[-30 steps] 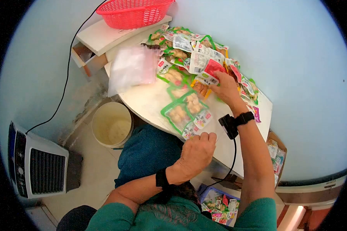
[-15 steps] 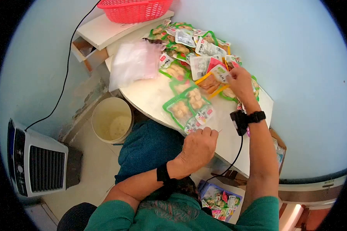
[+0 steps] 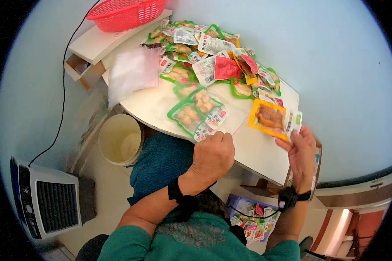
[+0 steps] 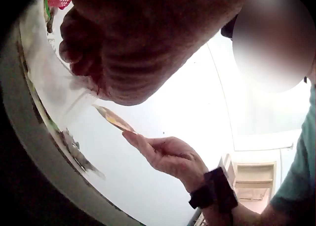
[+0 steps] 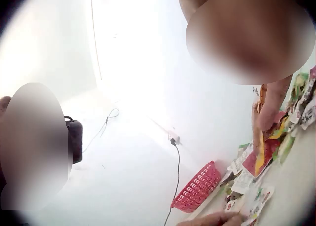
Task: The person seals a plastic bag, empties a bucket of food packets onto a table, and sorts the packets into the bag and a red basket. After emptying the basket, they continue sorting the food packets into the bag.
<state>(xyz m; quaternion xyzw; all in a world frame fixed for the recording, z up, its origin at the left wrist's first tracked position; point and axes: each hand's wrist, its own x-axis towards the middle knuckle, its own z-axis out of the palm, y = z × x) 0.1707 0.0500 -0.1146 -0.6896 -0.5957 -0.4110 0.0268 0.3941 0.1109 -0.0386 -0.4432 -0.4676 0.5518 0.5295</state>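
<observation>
Right hand (image 3: 301,150) pinches orange packet (image 3: 270,118) over right edge of table (image 3: 257,152). Left hand (image 3: 211,154), fingers curled, grips clear bag (image 3: 231,117) at near edge.

the right hand (image 3: 301,152) has pulled an orange-edged packet (image 3: 270,118) off the pile (image 3: 213,52).

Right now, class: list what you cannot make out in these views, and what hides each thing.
Head view: the left hand covers its own fingertips, so its grip is unclear.
Head view: the print on the orange-edged packet in the right hand is too small.
Head view: the red basket is cut off by the top edge.
Left wrist view: the palm hides most of the table.
</observation>
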